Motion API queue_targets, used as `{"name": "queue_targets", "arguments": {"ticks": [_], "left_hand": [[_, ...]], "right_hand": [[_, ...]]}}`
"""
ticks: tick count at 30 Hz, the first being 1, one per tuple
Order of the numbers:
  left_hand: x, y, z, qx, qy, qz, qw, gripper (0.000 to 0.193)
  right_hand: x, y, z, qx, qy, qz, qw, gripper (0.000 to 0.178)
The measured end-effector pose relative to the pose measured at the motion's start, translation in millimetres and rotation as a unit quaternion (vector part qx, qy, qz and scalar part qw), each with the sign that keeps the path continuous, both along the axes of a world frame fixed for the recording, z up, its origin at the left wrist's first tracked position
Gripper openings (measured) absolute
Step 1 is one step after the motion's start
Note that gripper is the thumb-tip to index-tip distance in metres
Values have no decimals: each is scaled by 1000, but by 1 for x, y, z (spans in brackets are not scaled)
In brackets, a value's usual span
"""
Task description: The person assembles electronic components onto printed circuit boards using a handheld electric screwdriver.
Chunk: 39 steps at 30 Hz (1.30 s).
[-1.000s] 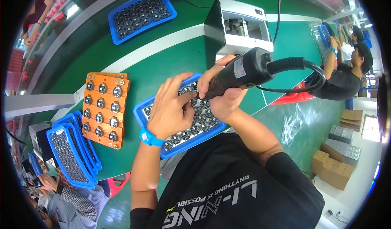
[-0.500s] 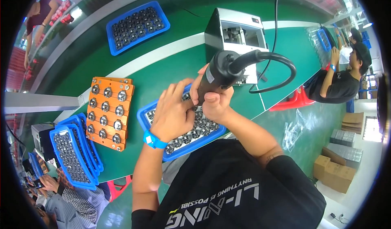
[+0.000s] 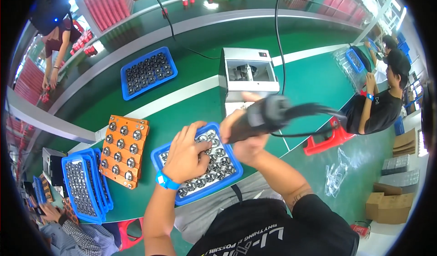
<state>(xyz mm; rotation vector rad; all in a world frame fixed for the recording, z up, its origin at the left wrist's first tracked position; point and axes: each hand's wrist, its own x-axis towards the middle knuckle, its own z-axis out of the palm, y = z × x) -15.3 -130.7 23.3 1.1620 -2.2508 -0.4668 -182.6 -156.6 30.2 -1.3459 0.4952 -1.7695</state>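
My left hand (image 3: 185, 158), with a blue band at its wrist, lies over a blue tray (image 3: 210, 189) lined in white. Its fingers are stretched forward, with the thumb and fingertips close to the small round metal parts (image 3: 219, 152) in the tray. Whether it touches one of them I cannot tell. My right hand (image 3: 248, 144) is wrapped round a black electric screwdriver (image 3: 255, 120), blurred by motion and tilted above the tray's right side. A thick black cable (image 3: 314, 110) runs off its end; the screwdriver's tip is hidden.
To the left stands an orange fixture board (image 3: 129, 137) bearing rows of similar parts, beside stacked blue trays (image 3: 92, 218). Another filled blue tray (image 3: 151, 86) lies farther back. A grey box-shaped machine (image 3: 241, 53) stands ahead. A co-worker (image 3: 382, 105) sits at the right, near a red stool (image 3: 323, 142).
The view has tipped upward. My right hand has moved rightward, away from the left, and the screwdriver has swung from near upright to a tilt. My left hand stays over the tray.
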Motion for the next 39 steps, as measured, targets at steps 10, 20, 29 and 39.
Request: {"name": "queue_targets", "arguments": {"ticks": [10,20,29,39], "left_hand": [[1,-17,19,12,-10,-10,1000,25],[5,-11,-4,-20,20,-10,1000,33],[13,-13,-8,-41,-5,-9,999,30],[7,-13,-8,-68,-34,-9,997,29]], "right_hand": [[-64,-35,42,-14,62,-104,993,82],[-58,-30,33,35,91,-68,993,72],[-46,-22,61,14,80,-84,993,83],[-55,-41,41,10,81,-111,990,74]]}}
